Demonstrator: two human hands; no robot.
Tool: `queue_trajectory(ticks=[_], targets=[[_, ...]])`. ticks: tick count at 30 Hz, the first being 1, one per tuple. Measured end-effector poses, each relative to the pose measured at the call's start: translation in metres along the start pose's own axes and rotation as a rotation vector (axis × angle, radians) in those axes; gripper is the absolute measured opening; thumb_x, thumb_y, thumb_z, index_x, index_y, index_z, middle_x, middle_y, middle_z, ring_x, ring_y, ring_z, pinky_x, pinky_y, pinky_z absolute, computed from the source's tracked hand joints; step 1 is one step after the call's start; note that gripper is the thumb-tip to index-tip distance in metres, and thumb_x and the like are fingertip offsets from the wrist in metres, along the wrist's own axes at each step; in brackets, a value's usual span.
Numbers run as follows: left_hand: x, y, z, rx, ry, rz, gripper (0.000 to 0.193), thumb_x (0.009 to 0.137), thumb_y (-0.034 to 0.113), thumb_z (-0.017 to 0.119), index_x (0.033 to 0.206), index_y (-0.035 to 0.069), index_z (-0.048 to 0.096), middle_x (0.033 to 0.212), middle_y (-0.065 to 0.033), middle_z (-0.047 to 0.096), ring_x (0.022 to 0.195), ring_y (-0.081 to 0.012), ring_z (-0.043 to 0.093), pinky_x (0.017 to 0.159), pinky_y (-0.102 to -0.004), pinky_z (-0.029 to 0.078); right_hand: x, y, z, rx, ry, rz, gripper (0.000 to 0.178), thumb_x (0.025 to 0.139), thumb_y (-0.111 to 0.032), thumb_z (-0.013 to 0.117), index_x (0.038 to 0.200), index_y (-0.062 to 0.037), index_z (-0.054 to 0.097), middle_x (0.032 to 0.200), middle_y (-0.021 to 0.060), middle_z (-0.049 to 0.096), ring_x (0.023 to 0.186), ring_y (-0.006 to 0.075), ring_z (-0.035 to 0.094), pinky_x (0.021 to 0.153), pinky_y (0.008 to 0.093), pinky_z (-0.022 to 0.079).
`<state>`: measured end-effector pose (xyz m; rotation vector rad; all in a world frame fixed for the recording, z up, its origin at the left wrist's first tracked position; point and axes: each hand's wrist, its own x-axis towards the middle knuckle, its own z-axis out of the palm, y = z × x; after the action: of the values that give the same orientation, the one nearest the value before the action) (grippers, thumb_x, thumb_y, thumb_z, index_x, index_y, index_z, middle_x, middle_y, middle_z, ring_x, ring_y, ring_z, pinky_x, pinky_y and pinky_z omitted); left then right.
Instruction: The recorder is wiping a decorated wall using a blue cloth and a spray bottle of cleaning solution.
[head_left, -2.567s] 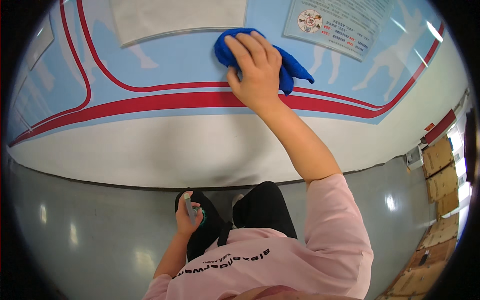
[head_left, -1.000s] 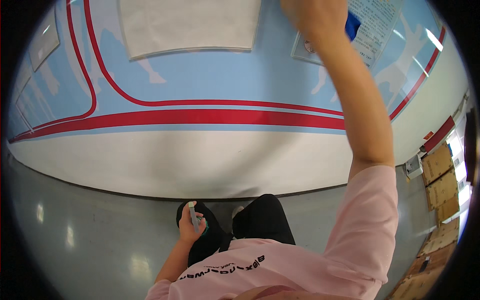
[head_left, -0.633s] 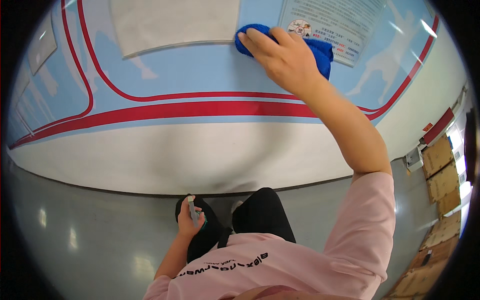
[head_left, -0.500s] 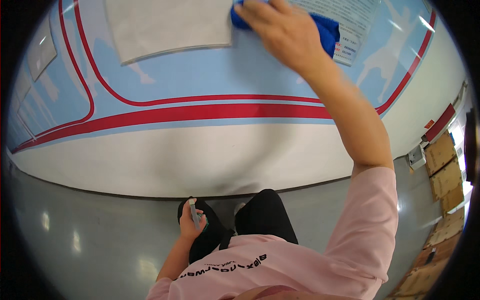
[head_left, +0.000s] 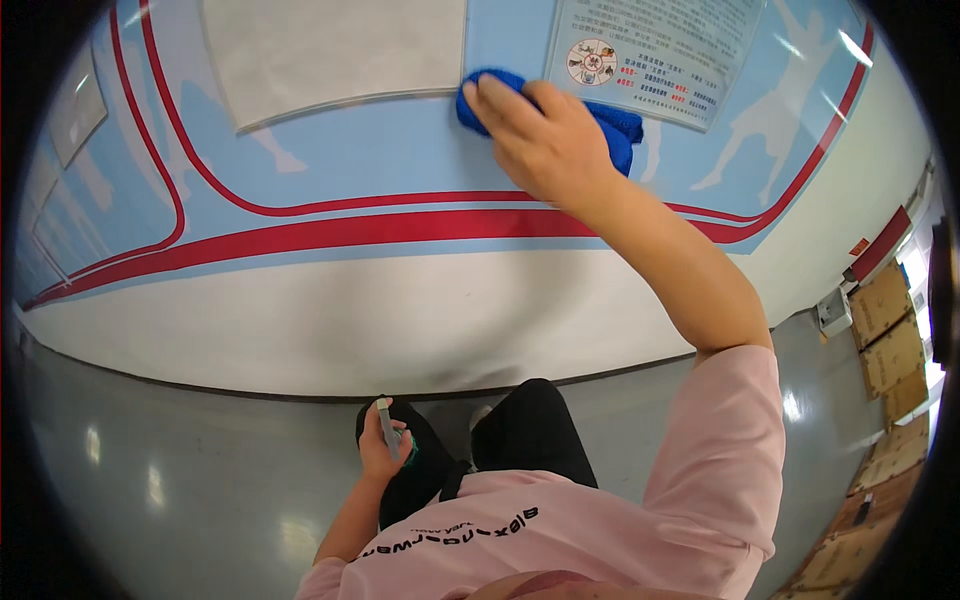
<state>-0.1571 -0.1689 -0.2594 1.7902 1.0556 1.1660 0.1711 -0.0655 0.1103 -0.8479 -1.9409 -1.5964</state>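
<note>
My right hand [head_left: 550, 145] presses a folded blue cloth [head_left: 618, 145] against the light blue wall graphic [head_left: 370, 160]. The cloth shows on both sides of the fingers, just above the red stripes. Down by my left thigh, my left hand [head_left: 376, 455] is closed around a slim grey object [head_left: 388, 428] with a pale end; its kind is unclear. A green band shows beside that hand. Above and to the left of the cloth is a blank pale panel [head_left: 340, 50] in a clear sleeve. A printed notice sheet [head_left: 655, 55] hangs to the upper right.
The lower wall [head_left: 440, 310] is white and meets a grey floor [head_left: 220, 430] at a dark skirting. On the far right, cardboard boxes [head_left: 890, 345] are stacked beside a small white box [head_left: 833, 312] near the wall. Another sheet [head_left: 80, 115] hangs at far left.
My right hand has brought the blue cloth down the wall, from over the notice sheet's lower part to below it, uncovering the sheet. My left hand stays where it was.
</note>
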Motion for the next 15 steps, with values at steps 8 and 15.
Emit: queue_trajectory(ticks=[8, 15], targets=[[-0.002, -0.007, 0.0, -0.022, 0.008, -0.024, 0.064, 0.07, 0.0, 0.067, 0.129, 0.007, 0.044, 0.114, -0.0105, 0.059, 0.078, -0.0198, 0.068, 0.065, -0.0309, 0.054, 0.025, 0.047, -0.017, -0.041, -0.03, -0.125, 0.042, 0.074, -0.013, 0.062, 0.116, -0.0127, 0.063, 0.112, -0.0008, 0.059, 0.085, 0.0175, 0.056, 0.067, 0.03, 0.049], [0.0, -0.009, -0.006, -0.03, 0.017, -0.062, 0.065, 0.071, 0.0, 0.068, 0.13, 0.007, 0.043, 0.115, -0.0106, 0.059, 0.078, -0.0196, 0.068, 0.065, -0.0307, 0.054, 0.157, 0.08, -0.068, -0.476, -0.805, 0.727, 0.04, 0.078, -0.006, 0.06, 0.118, -0.0055, 0.059, 0.118, 0.0118, 0.058, 0.101, 0.0327, 0.055, 0.089, 0.0383, 0.048]])
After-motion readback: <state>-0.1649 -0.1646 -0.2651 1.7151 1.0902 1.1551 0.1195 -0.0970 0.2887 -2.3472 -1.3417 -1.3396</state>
